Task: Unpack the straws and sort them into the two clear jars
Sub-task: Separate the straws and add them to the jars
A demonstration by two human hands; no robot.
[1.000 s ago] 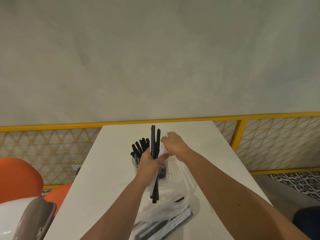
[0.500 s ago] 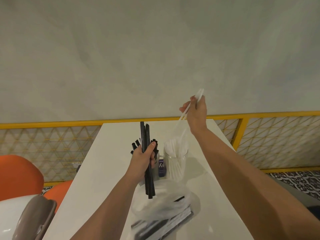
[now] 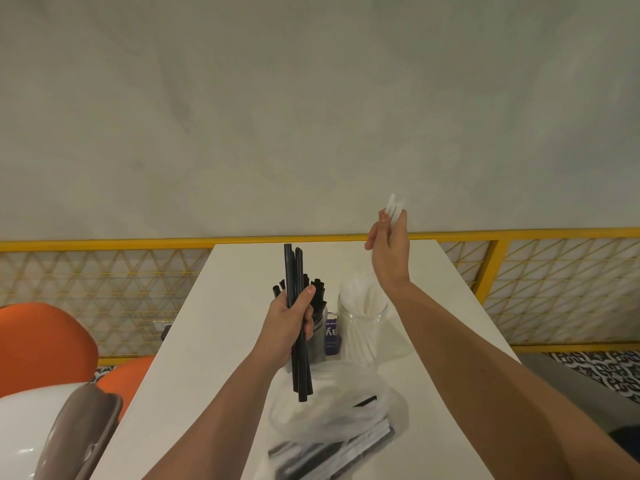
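The white straws (image 3: 395,205) pinched in the right hand (image 3: 389,256) should be lowered straight into the white jar (image 3: 362,329) on the counter (image 3: 221,341), while black straws (image 3: 297,327) are gripped by the left hand (image 3: 289,329).

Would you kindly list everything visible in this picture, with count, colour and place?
Table: one, white, centre.
Black-straw jar: one, clear, mid-table, behind the left hand.
White-straw jar: one, clear, right of the first.
Purple label: one, between the jars.
Plastic bag: one, clear, near edge, over straw packs.
Railing: one, yellow, behind the table.
Chairs: two, orange, far left.
Wall: grey, upper half.
Black straws: a few, in the left hand.
White straws: a few, in the right hand.
Left hand: gripping, mid-table.
Right hand: raised above the white-straw jar.
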